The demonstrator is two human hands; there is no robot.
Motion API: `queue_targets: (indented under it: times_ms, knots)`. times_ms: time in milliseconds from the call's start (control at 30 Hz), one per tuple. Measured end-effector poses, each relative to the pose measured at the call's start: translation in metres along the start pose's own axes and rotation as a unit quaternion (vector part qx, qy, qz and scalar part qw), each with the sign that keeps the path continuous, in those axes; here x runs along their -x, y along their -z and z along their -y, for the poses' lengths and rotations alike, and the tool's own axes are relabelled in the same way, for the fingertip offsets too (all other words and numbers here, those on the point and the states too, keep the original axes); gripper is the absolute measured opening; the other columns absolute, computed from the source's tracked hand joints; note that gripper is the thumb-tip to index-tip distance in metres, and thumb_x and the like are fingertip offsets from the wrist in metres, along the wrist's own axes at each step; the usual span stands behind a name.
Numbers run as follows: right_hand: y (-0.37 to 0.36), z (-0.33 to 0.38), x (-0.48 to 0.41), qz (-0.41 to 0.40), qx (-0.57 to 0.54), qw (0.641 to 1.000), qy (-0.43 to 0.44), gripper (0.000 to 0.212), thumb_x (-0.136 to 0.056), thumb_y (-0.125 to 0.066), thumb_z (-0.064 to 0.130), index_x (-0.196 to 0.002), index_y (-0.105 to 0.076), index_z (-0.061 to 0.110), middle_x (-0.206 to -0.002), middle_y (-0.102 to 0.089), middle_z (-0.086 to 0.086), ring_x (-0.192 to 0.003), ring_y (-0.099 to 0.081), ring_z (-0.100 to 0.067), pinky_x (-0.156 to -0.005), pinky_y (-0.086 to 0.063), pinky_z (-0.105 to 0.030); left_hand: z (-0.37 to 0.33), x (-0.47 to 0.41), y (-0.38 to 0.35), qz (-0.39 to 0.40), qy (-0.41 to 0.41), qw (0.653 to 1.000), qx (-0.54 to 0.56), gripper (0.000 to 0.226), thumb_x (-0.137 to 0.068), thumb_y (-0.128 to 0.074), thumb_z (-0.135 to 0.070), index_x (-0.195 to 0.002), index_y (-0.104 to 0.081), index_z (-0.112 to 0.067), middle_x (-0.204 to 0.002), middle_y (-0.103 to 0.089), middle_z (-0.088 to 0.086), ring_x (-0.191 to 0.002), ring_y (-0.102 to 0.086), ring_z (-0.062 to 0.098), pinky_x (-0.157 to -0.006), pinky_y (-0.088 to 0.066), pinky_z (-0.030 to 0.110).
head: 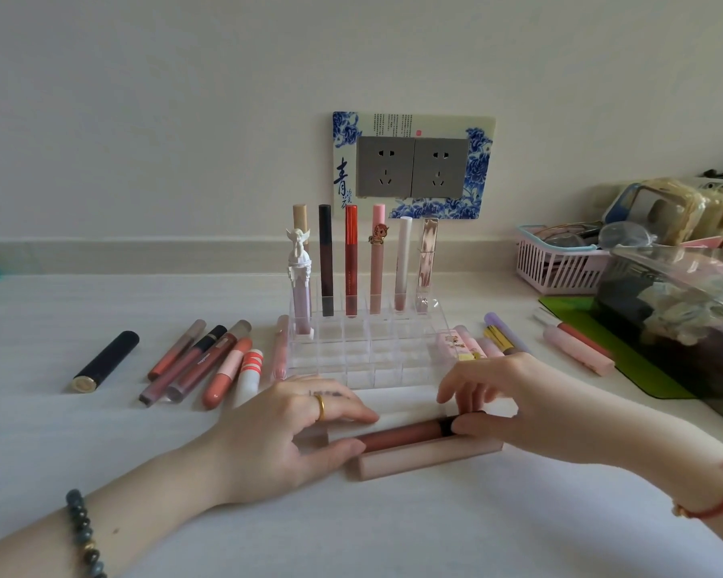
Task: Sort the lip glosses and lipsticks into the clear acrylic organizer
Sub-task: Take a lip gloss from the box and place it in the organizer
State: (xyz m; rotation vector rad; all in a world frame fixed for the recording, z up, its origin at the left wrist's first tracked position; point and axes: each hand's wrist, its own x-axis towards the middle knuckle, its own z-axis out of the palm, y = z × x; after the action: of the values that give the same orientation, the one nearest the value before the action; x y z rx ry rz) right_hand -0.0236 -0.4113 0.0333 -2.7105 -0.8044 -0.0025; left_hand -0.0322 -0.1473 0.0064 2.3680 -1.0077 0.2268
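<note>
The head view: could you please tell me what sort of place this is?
Probably a home dressing table: a clear acrylic organizer, a decorated wall socket and a pink basket of oddments.

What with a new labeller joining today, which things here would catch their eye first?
Six tubes stand upright along the back of the clear acrylic organizer, mid-table, the red lip gloss brightest, an angel-topped tube just in front at left. In the foreground the left hand and right hand hold a brown lip gloss by its ends, beside a beige tube lying on the table. Behind, a blue-and-white socket surround marks the wall.
</note>
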Motion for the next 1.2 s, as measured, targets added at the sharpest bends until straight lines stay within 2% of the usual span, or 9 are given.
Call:
queue_targets:
  times_ms: [167, 333, 433, 500, 600, 733, 933, 1067, 1200]
  knots:
    - [0.005, -0.003, 0.002, 0.03, -0.02, 0.999, -0.015, 0.013, -0.082, -0.058, 0.044, -0.093, -0.052, 0.047, -0.086, -0.059, 0.025, -0.09, -0.046, 0.015, -0.109, -0.024, -0.027, 0.0, -0.001, 0.0, -0.004, -0.004, 1.0, 0.002, 0.037, -0.08, -0.051, -0.049, -0.106, -0.066, -0.028, -0.104, -0.063, -0.02, -0.101, -0.053, -0.011, -0.092, -0.039, 0.014]
    - [0.004, -0.001, 0.0, 0.016, 0.029, 0.999, 0.0, 0.012, -0.086, -0.055, 0.039, -0.085, -0.045, 0.047, -0.076, -0.054, 0.026, -0.088, -0.044, 0.02, -0.116, 0.01, -0.034, -0.002, -0.002, 0.0, -0.008, -0.012, 1.0, -0.006, 0.033, -0.081, -0.058, -0.041, -0.106, -0.067, -0.023, -0.103, -0.063, -0.017, -0.101, -0.052, -0.01, -0.091, -0.036, 0.007]
    - [0.011, 0.004, 0.0, -0.004, 0.003, 1.0, -0.006, 0.016, -0.085, -0.058, 0.032, -0.086, -0.047, 0.044, -0.079, -0.057, 0.025, -0.081, -0.055, 0.011, -0.111, -0.02, -0.031, -0.003, -0.002, -0.001, -0.011, -0.003, 1.0, -0.013, 0.03, -0.081, -0.061, -0.036, -0.108, -0.067, -0.024, -0.104, -0.064, -0.016, -0.103, -0.051, -0.009, -0.092, -0.036, 0.007]
    - [0.018, 0.008, 0.0, -0.028, -0.048, 0.998, 0.001, 0.02, -0.084, -0.061, 0.025, -0.087, -0.051, 0.042, -0.085, -0.059, 0.027, -0.077, -0.061, 0.004, -0.1, -0.032, -0.017, -0.003, -0.003, -0.002, -0.016, 0.006, 1.0, -0.011, 0.03, -0.08, -0.06, -0.036, -0.107, -0.066, -0.026, -0.103, -0.063, -0.018, -0.103, -0.051, -0.009, -0.092, -0.036, 0.007]
    - [0.03, 0.017, -0.002, -0.087, -0.129, 0.987, 0.038, 0.029, -0.078, -0.067, 0.015, -0.082, -0.056, 0.042, -0.09, -0.063, 0.022, -0.077, -0.065, 0.001, -0.068, -0.05, -0.01, -0.006, -0.006, -0.003, -0.032, 0.024, 0.999, 0.013, 0.027, -0.08, -0.06, -0.039, -0.106, -0.065, -0.033, -0.1, -0.06, -0.028, -0.102, -0.051, -0.012, -0.091, -0.034, 0.006]
    - [0.046, 0.034, -0.013, -0.168, -0.184, 0.964, 0.096, 0.019, -0.071, -0.068, 0.017, -0.081, -0.063, 0.033, -0.086, -0.068, 0.014, -0.078, -0.067, -0.004, -0.07, -0.055, -0.018, -0.013, -0.015, -0.003, -0.073, 0.074, 0.985, 0.135, 0.018, -0.08, -0.066, -0.031, -0.095, -0.064, -0.042, -0.094, -0.065, -0.028, -0.093, -0.057, -0.01, -0.083, -0.035, 0.002]
    - [0.061, 0.063, -0.039, -0.267, -0.249, 0.916, 0.166, 0.017, -0.072, -0.067, 0.015, -0.087, -0.062, 0.024, -0.083, -0.067, 0.006, -0.077, -0.065, -0.009, -0.073, -0.056, -0.021, -0.022, -0.036, 0.019, -0.146, 0.071, 0.944, 0.286, 0.026, -0.067, -0.068, -0.034, -0.091, -0.07, -0.024, -0.064, -0.069, -0.008, -0.069, -0.065, 0.011, -0.079, -0.054, 0.03]
    - [0.062, 0.075, -0.063, -0.322, -0.324, 0.876, 0.153, 0.029, -0.073, -0.071, 0.008, -0.094, -0.06, 0.025, -0.082, -0.067, 0.001, -0.072, -0.066, -0.006, -0.07, -0.056, -0.021, -0.017, -0.047, 0.039, -0.217, 0.067, 0.932, 0.284, 0.02, -0.07, -0.068, -0.033, -0.088, -0.07, -0.025, -0.063, -0.068, -0.009, -0.069, -0.064, 0.004, -0.056, -0.044, 0.007]
    - [0.055, 0.081, -0.084, -0.319, -0.343, 0.874, 0.126, 0.035, -0.074, -0.07, 0.004, -0.102, -0.058, 0.021, -0.081, -0.067, -0.001, -0.073, -0.067, -0.011, -0.072, -0.058, -0.028, -0.007, -0.056, 0.048, -0.277, 0.072, 0.92, 0.267, 0.011, -0.071, -0.072, -0.028, -0.081, -0.07, -0.032, -0.071, -0.072, -0.014, -0.072, -0.067, 0.002, -0.063, -0.047, 0.008]
